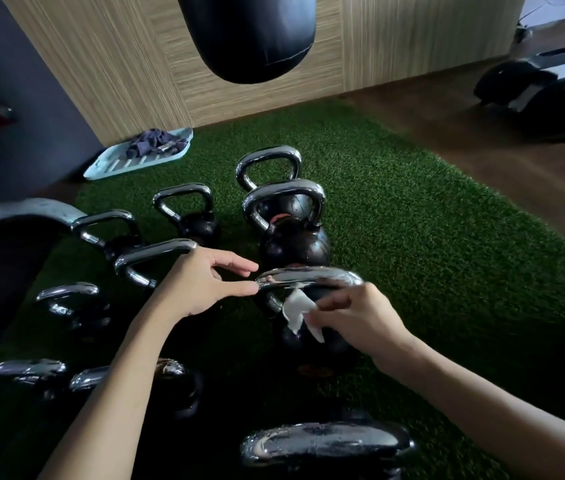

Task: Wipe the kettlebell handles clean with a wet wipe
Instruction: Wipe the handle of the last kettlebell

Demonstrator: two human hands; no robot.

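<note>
Wet wipe [297,311], bunched, pinched in the fingers of the right hand [353,318] just under the chrome handle [308,276] of a kettlebell [312,341] standing mid-turf among the others. The left hand [201,285] is apart — thumb tip at the handle's left end, contact probable though the blur leaves it unsure, fingers spread and clasping nothing. Risks, as judged: the wipe may slip from so slight a pinch; the underside and corners may be missed; an unsteadied bell could tip against the neighbouring kettlebell [291,237] on the soft green turf [430,237].
</note>
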